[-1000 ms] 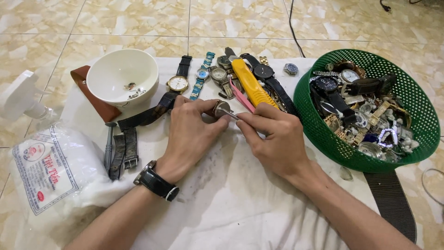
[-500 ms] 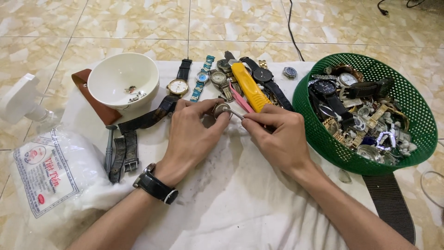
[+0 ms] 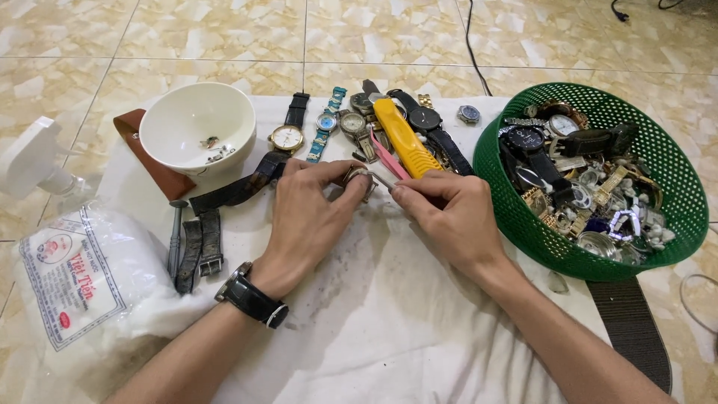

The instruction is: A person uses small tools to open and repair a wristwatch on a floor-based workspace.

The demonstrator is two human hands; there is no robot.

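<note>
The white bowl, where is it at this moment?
In the head view, the white bowl sits upper left on the white cloth, beside a brown leather pad and left of the gold-faced watch.

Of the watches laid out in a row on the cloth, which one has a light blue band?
The small watch with the turquoise-and-silver link band, lying second from the left in the row, right of the gold-rimmed white-faced watch on a dark strap. The others have dark or metal bands.

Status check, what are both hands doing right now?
Left hand pinching small watch case. Right hand holding thin tool against it. Nothing blocking; pink tool close behind.
</note>
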